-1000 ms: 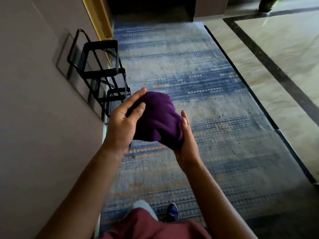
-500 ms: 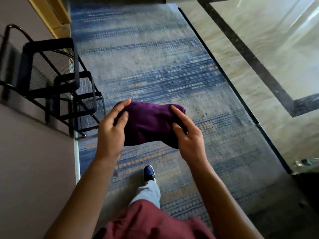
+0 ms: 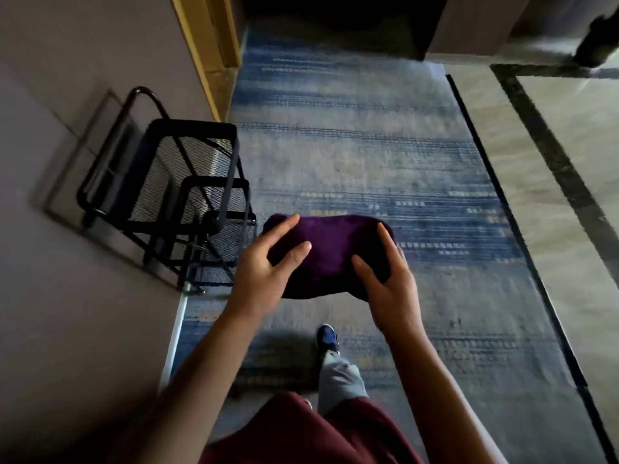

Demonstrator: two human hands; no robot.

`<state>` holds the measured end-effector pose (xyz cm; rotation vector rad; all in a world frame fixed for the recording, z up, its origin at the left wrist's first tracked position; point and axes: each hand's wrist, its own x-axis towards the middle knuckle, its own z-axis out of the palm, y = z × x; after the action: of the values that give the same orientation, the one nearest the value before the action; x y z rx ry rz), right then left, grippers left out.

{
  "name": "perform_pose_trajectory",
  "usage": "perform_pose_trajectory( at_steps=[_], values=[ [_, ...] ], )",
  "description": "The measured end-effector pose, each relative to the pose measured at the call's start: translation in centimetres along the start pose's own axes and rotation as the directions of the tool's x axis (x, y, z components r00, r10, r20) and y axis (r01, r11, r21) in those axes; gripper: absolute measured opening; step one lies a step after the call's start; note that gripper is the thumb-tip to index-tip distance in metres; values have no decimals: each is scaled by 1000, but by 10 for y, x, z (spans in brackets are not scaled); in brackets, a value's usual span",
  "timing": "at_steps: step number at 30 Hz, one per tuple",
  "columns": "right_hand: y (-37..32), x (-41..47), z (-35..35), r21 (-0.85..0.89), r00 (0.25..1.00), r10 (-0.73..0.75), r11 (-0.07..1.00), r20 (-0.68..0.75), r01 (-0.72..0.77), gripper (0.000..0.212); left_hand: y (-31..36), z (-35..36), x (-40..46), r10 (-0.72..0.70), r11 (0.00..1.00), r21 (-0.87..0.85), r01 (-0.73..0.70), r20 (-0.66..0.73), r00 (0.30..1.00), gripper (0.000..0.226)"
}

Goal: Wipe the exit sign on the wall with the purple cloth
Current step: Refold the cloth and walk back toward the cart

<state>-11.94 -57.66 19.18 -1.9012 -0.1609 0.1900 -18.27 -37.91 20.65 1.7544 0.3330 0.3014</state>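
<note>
purple cloth gripped at both ends by left hand and right hand.

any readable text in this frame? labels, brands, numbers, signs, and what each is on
None: no readable text anywhere in the head view.
The purple cloth, held between the left hand and the right hand, shows no tag or print.
The black mesh rack against the wall carries no visible label.
The carpet has only woven dash patterns, no characters.
The exit sign is not in view.
</note>
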Motion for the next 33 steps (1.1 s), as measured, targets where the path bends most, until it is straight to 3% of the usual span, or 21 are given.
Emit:
perform_pose_trajectory(
  at_steps=[3,6,14,20,25,33],
  values=[
    [-6,70,29,-72,989,-70,994,132,80,71,-17,-15,43,11,995,99,5,-155,988,47],
    [-21,134,62,-128,951,-121,978,286,163,72,-26,-36,84,-50,985,142,97,-302,952,46],
    [-48,269,168,-192,793,-172,920,584,341,73,-47,-98,169,-61,964,180,194,-561,826,41],
    [-58,330,273,-203,657,-184,861,731,467,74,-110,-151,202,-234,927,75,368,-650,723,46],
    [-68,383,356,-227,541,-196,754,818,617,77,-161,-193,240,-265,924,25,382,-680,684,50],
    [-52,435,453,-266,370,-57,596,927,758,80,-210,-221,283,-493,818,-167,550,-698,520,47]
  ],
)
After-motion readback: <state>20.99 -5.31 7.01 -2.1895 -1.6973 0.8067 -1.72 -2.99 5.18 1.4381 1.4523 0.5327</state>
